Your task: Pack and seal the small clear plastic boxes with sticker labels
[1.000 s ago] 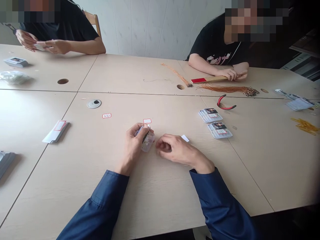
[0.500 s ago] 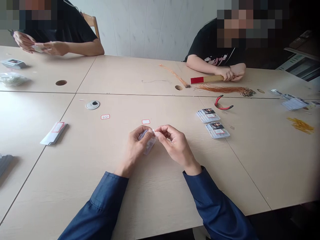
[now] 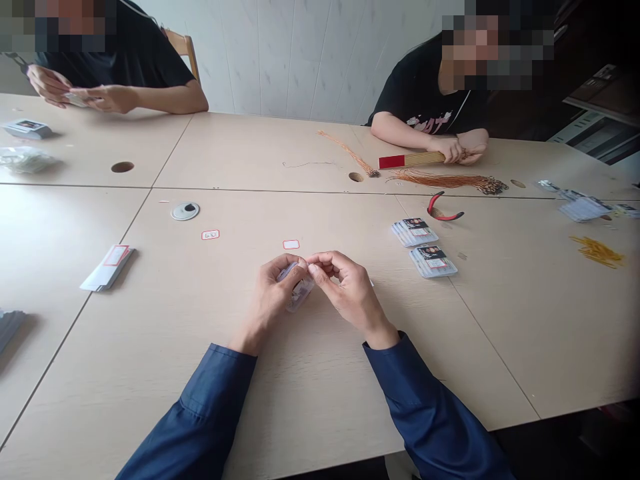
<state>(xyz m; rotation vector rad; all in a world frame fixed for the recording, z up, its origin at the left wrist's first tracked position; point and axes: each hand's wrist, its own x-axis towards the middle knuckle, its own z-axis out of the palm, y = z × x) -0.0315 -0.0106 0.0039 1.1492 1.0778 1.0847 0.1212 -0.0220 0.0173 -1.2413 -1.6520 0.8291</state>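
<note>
Between the fingers of my left hand (image 3: 273, 287) is a small clear plastic packet (image 3: 301, 297), its lower part showing below the thumb. What lies inside the packet is too small to make out. My right hand (image 3: 353, 290) is closed in a pinch, its fingertips meeting my left fingertips at the packet's top. Whatever the right fingertips grip there is hidden. A small white label with a red border (image 3: 291, 245) lies on the table just beyond my hands. Another red-bordered label (image 3: 211, 235) is farther left.
Packed cards (image 3: 433, 261) lie to the right, near red-handled pliers (image 3: 444, 215) and yellow sticks (image 3: 597, 251). On the left are a grey stack (image 3: 107, 270) and a round disc (image 3: 185, 211). Across the table, two people work; one handles a bundle beside orange wires (image 3: 450, 179).
My hands stay nearly in place, with the right fingertips drawn slightly closer to the left ones. The view has shifted slightly.
</note>
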